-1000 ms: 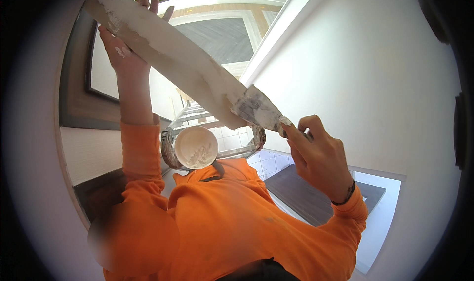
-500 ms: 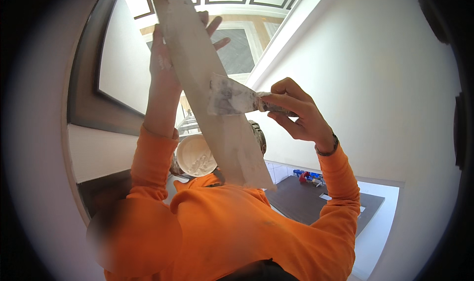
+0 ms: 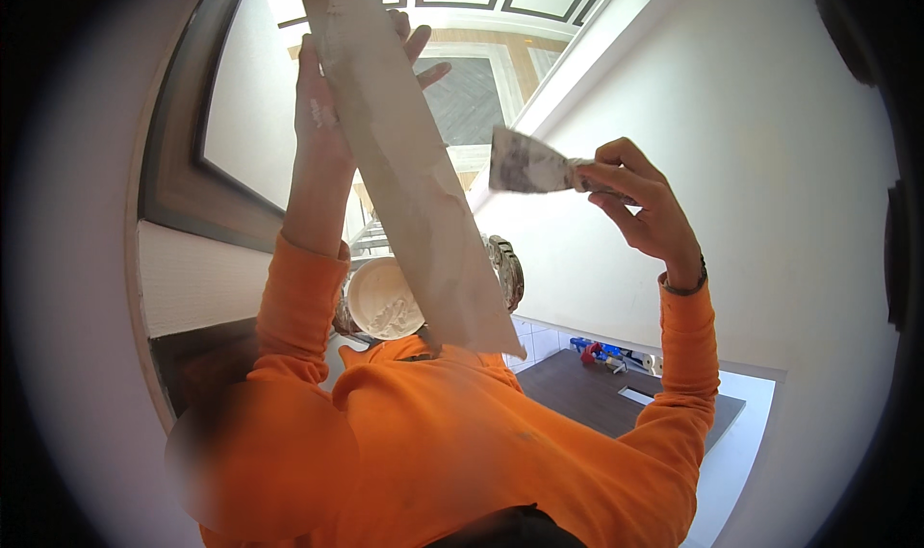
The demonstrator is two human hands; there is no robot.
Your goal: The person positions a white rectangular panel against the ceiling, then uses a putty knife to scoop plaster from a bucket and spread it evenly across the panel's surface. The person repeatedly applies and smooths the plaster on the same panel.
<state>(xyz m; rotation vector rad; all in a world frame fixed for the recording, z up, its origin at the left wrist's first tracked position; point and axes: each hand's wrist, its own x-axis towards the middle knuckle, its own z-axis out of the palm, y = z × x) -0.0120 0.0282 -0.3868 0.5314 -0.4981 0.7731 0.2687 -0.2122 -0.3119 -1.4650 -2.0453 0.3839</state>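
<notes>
A long, flat plastering blade (image 3: 409,178), smeared with pale plaster, slants across the middle from the top toward my chest. My left hand (image 3: 320,105) grips it from behind near its upper part; the thumb and fingers show at its two edges, while the palm is mostly hidden. To the right, my right hand (image 3: 647,202) is closed round the handle of a putty knife (image 3: 527,163). The knife's blade points left, apart from the long blade, with dark and whitish smears on it. Below the long blade, a round bucket (image 3: 359,280) holds white plaster (image 3: 397,317).
Ladder-like steps (image 3: 371,242) show behind the bucket. A smooth white wall (image 3: 780,192) fills the right side. Low on the right, a dark board (image 3: 568,394) carries red and blue items (image 3: 599,351). At left is a dark-framed panel (image 3: 252,115); a grey floor area (image 3: 464,101) lies far below.
My right hand has drawn the putty knife off the long blade, rightward and slightly up. The long blade has shifted slightly up in my left hand.
</notes>
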